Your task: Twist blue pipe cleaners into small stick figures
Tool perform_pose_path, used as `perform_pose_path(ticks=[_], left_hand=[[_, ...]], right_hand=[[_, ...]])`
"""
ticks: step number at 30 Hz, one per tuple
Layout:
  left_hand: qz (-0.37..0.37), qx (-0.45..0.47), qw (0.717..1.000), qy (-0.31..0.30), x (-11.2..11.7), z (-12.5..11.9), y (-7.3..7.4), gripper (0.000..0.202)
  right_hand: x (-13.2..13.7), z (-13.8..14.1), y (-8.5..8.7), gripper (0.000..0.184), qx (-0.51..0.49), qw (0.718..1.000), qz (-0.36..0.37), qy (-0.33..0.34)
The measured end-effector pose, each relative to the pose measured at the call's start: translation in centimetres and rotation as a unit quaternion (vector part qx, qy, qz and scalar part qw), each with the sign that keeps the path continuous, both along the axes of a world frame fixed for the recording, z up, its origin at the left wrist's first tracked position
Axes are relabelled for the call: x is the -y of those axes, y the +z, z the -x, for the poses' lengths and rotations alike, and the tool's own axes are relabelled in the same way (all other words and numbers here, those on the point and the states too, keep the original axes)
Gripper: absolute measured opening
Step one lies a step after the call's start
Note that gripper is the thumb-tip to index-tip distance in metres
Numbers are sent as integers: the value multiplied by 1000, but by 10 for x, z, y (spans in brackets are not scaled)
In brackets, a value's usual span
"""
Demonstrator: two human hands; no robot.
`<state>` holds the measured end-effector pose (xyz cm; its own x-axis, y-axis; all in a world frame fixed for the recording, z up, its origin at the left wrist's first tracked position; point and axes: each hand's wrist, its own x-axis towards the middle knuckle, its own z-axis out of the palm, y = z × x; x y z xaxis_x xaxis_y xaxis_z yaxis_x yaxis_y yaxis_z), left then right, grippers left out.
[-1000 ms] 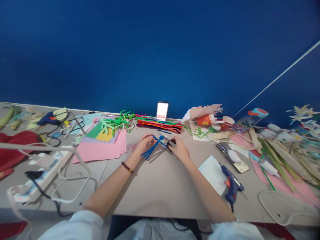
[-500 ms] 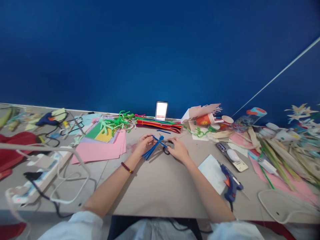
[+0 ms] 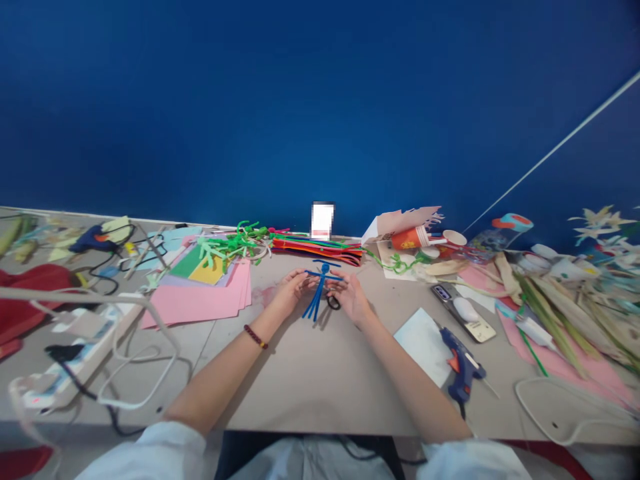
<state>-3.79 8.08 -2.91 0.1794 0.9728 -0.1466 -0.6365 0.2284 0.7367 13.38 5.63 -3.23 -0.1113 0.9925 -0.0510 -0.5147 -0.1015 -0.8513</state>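
Observation:
Between my hands is a blue pipe-cleaner figure point(image 3: 315, 300) with a round head, two side arms and several long strands hanging down. My left hand point(image 3: 293, 291) pinches the end of its left arm. On the other side, my right hand point(image 3: 354, 298) has its fingers closed around the right arm's end. Black-handled scissors point(image 3: 333, 303) lie on the table just beside my right fingers, partly hidden. A loose blue pipe-cleaner piece point(image 3: 327, 264) lies behind the figure's head.
A bundle of coloured pipe cleaners point(image 3: 320, 251) lies at the back before an upright phone point(image 3: 323, 220). Pink paper sheets point(image 3: 200, 303) and a power strip point(image 3: 85, 353) are on the left. To the right are a glue gun point(image 3: 463, 370), a phone point(image 3: 465, 313) and paper cups point(image 3: 410, 238).
The figure has turned more upright, its strands swinging from the lower left to nearly straight down. My right hand has moved up from beside the scissors onto the figure's right arm.

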Motion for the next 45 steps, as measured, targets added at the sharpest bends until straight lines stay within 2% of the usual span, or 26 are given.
perform_pose_path(ticks=[2,6,8,11,14,18,20,28,33,35,40,45], left_hand=[[4,12,1000,-2,0,0,0,17],[2,-10,999,-31,5,-2,3,22],[-9,-39,998,-46,8,-4,5,23],[-65,-115,990,-41,13,-7,6,22],[-134,-210,968,-21,16,-10,5,22],[-211,-340,916,24,17,-11,2,16],[-243,-371,896,30,18,-11,2,15],[-341,-431,835,8,24,-8,8,22],[-372,-445,815,13,21,-5,4,20],[-378,-450,809,10,19,-4,2,19],[-360,-446,819,18,18,-2,2,15],[-376,-468,800,8,19,-1,3,16]], right_hand=[[1,6,-1,49,-29,999,1,17],[4,15,-3,40,31,999,21,1],[5,17,-5,37,57,998,29,-20],[4,16,-6,33,72,995,34,-66],[4,14,-5,33,82,992,29,-92],[5,14,-2,33,93,991,37,-93],[7,15,1,35,95,990,49,-88],[11,18,8,34,109,989,60,-82],[9,17,6,38,94,988,78,-89],[9,17,6,39,90,989,79,-85],[9,17,6,36,102,990,71,-68],[9,16,7,32,122,989,53,-63]])
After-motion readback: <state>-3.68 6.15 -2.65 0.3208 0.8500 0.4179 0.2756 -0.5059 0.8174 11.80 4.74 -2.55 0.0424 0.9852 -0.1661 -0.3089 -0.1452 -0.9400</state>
